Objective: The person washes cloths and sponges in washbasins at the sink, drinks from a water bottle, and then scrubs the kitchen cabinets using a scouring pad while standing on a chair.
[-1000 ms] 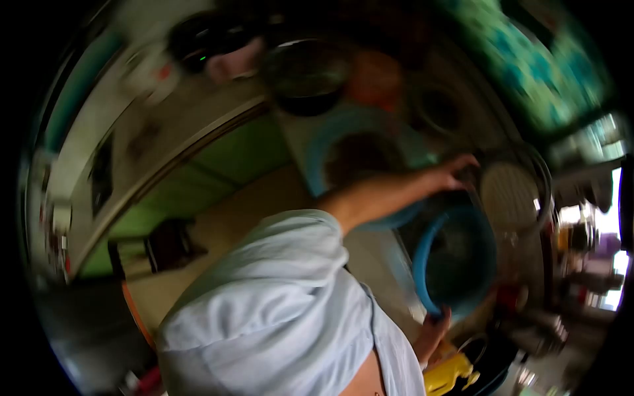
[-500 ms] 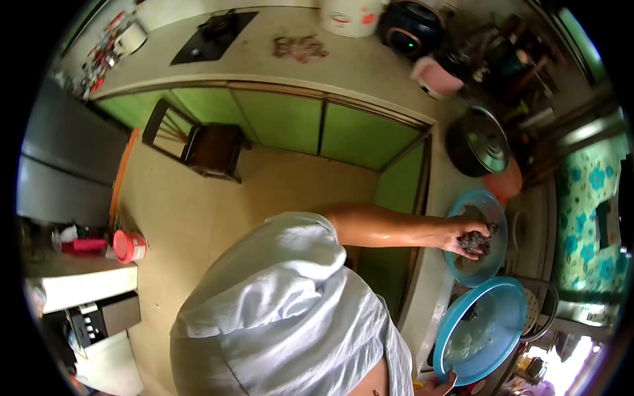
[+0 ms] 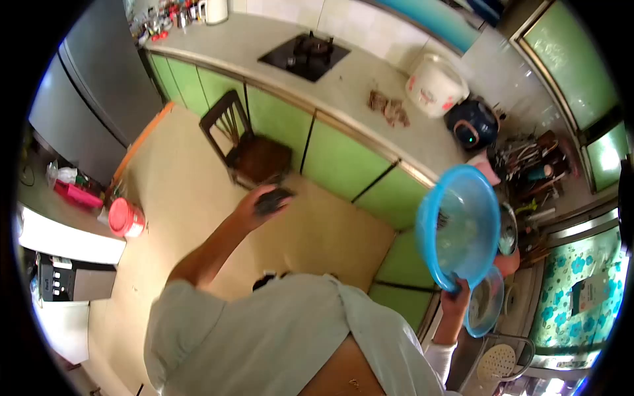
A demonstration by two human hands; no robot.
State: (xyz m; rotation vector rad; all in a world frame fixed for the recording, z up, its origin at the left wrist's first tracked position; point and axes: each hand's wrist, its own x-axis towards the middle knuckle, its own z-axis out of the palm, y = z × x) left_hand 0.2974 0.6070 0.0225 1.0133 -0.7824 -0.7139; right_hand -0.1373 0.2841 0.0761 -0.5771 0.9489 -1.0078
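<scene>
My left hand (image 3: 248, 211) is raised over the floor in front of me, fingers closed around a dark grey clump (image 3: 271, 201) whose kind I cannot make out. On my other side, my right hand (image 3: 456, 303) grips the lower rim of a blue plastic basin (image 3: 426, 247), which is lifted and tilted. A small dark patch shows at the basin's inner left side. Below it on the counter stands a second, see-through blue basin (image 3: 496, 310), partly hidden by the lifted one and holding greyish contents.
A wooden chair (image 3: 264, 158) stands by green cabinets (image 3: 356, 155). On the counter (image 3: 370, 72) are a gas hob (image 3: 304, 58), brown scraps (image 3: 388, 107), a white pot (image 3: 436, 86) and a dark rice cooker (image 3: 473, 124). A red bucket (image 3: 125, 218) sits on the floor.
My left hand has left the see-through basin and swung left over the floor with the dark clump. My right hand has raised the blue basin. My view has turned.
</scene>
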